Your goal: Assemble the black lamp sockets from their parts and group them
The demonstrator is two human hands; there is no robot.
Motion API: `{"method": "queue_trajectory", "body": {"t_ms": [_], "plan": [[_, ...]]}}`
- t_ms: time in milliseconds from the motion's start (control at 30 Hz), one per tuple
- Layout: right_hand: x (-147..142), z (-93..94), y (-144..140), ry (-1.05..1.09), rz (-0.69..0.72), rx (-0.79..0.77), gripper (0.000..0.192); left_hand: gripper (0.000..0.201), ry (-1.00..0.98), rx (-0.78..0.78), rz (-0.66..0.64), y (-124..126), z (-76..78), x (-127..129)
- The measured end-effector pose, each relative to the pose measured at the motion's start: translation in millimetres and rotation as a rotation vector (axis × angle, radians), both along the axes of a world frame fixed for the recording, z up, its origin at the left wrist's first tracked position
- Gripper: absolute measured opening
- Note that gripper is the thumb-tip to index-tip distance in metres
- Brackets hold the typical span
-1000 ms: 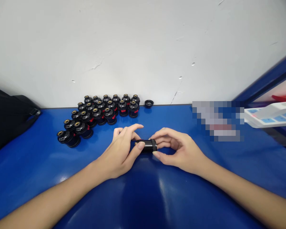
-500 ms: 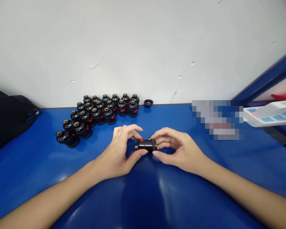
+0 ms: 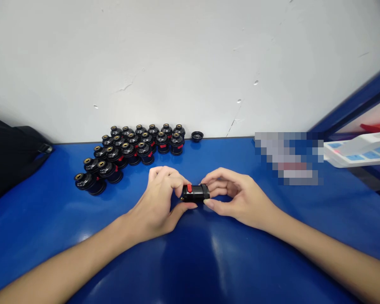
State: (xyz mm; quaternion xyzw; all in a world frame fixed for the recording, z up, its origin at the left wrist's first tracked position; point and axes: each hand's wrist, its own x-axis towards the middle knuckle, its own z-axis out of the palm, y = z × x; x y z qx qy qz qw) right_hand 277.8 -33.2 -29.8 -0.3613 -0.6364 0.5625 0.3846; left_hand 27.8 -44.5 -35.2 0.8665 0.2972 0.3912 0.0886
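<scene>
Both hands hold one small black cylindrical part (image 3: 196,192) lying on its side just above the blue table (image 3: 190,253). A red tab shows on its top near the left end. My left hand (image 3: 158,202) pinches the left end with thumb below and fingers curled over it. My right hand (image 3: 237,196) grips the right end between thumb and fingers. A cluster of several alike black parts with brass tops and red tabs (image 3: 129,152) stands behind my left hand, close to the wall.
A single black cap (image 3: 197,136) sits by the wall to the right of the cluster. A black bag (image 3: 9,156) lies at the left edge. A white tray with blue labels (image 3: 357,153) rests at the right, beside a blurred patch.
The part has been turned in my hands so its red tab now faces up. My left fingers have curled down onto its left end.
</scene>
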Motion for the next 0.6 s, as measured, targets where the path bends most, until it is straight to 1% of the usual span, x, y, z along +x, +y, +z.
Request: {"method": "queue_trajectory", "body": {"t_ms": [167,400,500,600], "plan": [[0.4,-1.3,-1.2,0.035,0.012,-0.047,0.034,0.041,-0.008,0.095,0.008,-1.0,0.2,2.1],[3.0,-4.5,0.3,0.084,0.026,-0.105,0.04,0.041,-0.004,0.184,0.032,-1.8,-0.3,6.2],[2.6,-3.4,1.2,0.083,0.034,-0.099,0.039,0.04,0.002,0.2,0.049,-1.7,-0.8,5.6],[1.0,-2.4,0.4,0.059,0.016,-0.038,0.036,0.039,0.033,0.18,0.046,1.6,-0.6,1.4]]}}
